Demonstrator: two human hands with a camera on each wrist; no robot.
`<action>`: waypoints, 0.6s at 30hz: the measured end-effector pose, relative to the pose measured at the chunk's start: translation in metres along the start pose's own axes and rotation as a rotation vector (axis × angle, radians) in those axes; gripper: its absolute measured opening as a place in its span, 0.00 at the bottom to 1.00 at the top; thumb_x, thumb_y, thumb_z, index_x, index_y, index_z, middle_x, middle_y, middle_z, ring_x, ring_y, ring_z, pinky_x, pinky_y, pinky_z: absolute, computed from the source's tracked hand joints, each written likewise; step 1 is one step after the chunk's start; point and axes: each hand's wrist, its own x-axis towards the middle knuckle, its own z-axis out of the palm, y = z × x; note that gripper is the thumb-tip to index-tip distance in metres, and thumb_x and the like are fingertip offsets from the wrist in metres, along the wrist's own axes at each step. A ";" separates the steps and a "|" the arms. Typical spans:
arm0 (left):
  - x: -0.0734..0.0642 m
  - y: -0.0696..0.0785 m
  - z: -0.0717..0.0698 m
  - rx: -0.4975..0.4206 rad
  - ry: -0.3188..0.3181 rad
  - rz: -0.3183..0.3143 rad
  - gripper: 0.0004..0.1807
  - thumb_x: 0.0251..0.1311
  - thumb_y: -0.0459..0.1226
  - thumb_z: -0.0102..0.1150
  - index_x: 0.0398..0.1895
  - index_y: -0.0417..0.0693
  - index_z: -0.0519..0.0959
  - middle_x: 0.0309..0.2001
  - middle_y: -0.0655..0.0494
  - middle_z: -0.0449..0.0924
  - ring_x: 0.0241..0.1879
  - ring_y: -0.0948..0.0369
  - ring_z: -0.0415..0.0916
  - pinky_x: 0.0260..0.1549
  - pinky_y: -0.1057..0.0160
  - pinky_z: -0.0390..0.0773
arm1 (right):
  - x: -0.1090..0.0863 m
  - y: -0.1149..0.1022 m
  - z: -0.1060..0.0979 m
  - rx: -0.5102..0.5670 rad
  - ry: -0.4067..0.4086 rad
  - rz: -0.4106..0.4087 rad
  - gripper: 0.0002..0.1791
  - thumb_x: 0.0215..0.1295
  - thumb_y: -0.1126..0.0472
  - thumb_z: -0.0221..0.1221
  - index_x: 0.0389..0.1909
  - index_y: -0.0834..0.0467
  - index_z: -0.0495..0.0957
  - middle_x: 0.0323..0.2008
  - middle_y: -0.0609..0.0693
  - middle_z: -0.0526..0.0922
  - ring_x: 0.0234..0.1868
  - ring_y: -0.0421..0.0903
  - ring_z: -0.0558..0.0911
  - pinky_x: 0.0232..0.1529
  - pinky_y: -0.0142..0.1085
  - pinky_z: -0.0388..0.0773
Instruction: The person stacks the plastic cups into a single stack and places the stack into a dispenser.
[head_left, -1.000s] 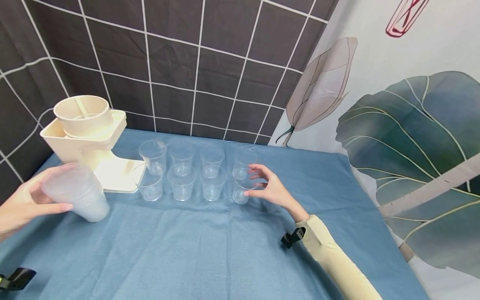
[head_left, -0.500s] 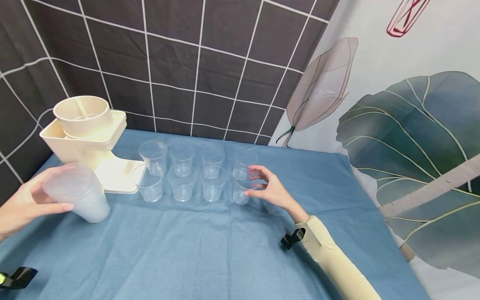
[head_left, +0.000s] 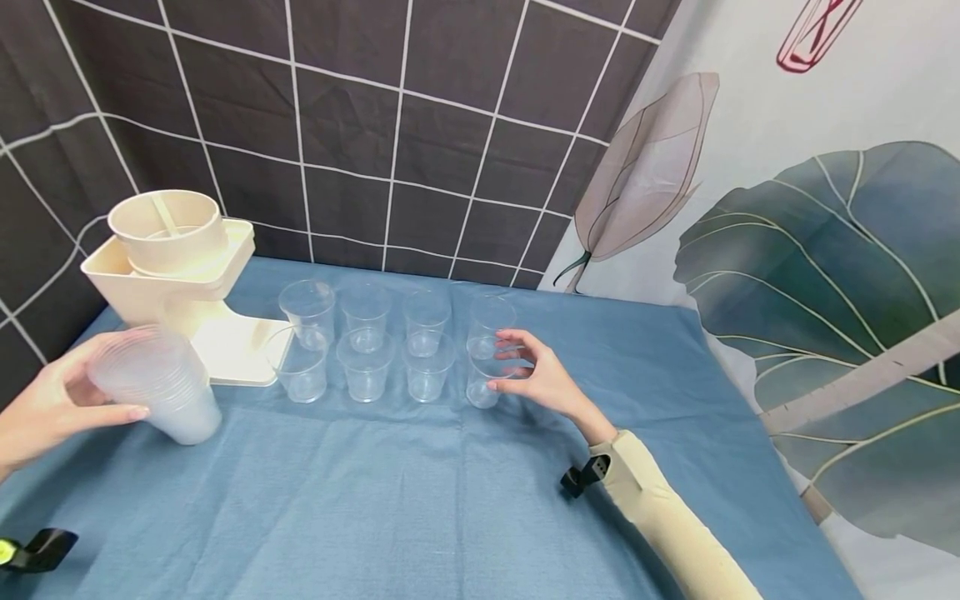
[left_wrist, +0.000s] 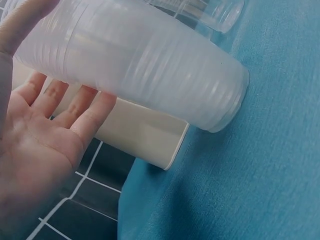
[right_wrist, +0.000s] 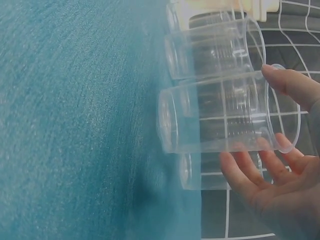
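Observation:
My left hand [head_left: 60, 404] grips a tilted stack of nested clear plastic cups [head_left: 168, 387], its thumb along the near side and its fingers across the far side. In the left wrist view the stack's base [left_wrist: 230, 97] is low over the blue cloth; whether it touches cannot be told. My right hand [head_left: 542, 375] holds the front right plastic cup [right_wrist: 215, 115] near its rim, with thumb [right_wrist: 290, 82] and fingers on opposite sides. That cup stands upright at the end of two rows of single clear cups, such as the front left cup [head_left: 303, 383].
A cream plastic stand with a round top container [head_left: 168, 237] is at the back left, behind the cup stack. Its flat base [head_left: 232, 354] reaches the leftmost cups. Blue cloth [head_left: 375, 500] covers the table. A dark gridded curtain [head_left: 337, 125] hangs behind.

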 end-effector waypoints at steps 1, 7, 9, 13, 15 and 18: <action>0.000 0.000 0.000 0.010 0.000 -0.003 0.51 0.35 0.07 0.59 0.65 0.52 0.66 0.58 0.74 0.70 0.49 0.80 0.72 0.40 0.85 0.73 | 0.000 0.000 0.000 -0.005 0.001 -0.001 0.38 0.50 0.71 0.69 0.63 0.60 0.66 0.61 0.68 0.69 0.58 0.63 0.75 0.49 0.42 0.82; 0.000 0.002 0.001 0.020 -0.002 -0.019 0.50 0.36 0.08 0.59 0.64 0.55 0.66 0.57 0.75 0.70 0.48 0.80 0.71 0.40 0.85 0.72 | 0.001 -0.001 0.000 -0.031 0.005 -0.008 0.38 0.50 0.69 0.69 0.64 0.59 0.66 0.60 0.68 0.70 0.57 0.62 0.76 0.50 0.47 0.81; 0.000 0.002 0.000 0.026 -0.003 -0.023 0.50 0.36 0.08 0.59 0.64 0.56 0.66 0.57 0.75 0.70 0.47 0.80 0.71 0.39 0.85 0.73 | 0.000 -0.002 0.000 -0.039 0.006 -0.011 0.38 0.51 0.69 0.69 0.64 0.59 0.66 0.60 0.68 0.70 0.57 0.62 0.76 0.50 0.49 0.80; 0.001 0.002 0.000 -0.003 -0.006 -0.017 0.51 0.36 0.08 0.58 0.65 0.56 0.65 0.58 0.75 0.69 0.48 0.80 0.72 0.39 0.85 0.73 | 0.000 -0.005 -0.001 -0.056 0.012 -0.013 0.38 0.50 0.68 0.69 0.64 0.60 0.65 0.60 0.67 0.70 0.57 0.62 0.76 0.50 0.49 0.80; 0.001 0.002 0.001 -0.006 0.003 -0.025 0.51 0.36 0.07 0.58 0.65 0.56 0.65 0.58 0.75 0.69 0.48 0.80 0.72 0.39 0.84 0.74 | 0.000 -0.007 -0.001 -0.060 0.017 -0.018 0.38 0.50 0.68 0.69 0.64 0.62 0.65 0.60 0.68 0.71 0.56 0.62 0.76 0.50 0.49 0.80; 0.001 0.003 0.002 -0.001 0.020 -0.032 0.52 0.34 0.07 0.58 0.64 0.56 0.66 0.58 0.75 0.70 0.47 0.79 0.72 0.38 0.84 0.74 | 0.000 -0.010 -0.001 -0.066 0.023 -0.023 0.39 0.50 0.67 0.70 0.64 0.63 0.65 0.59 0.68 0.71 0.56 0.63 0.76 0.50 0.48 0.80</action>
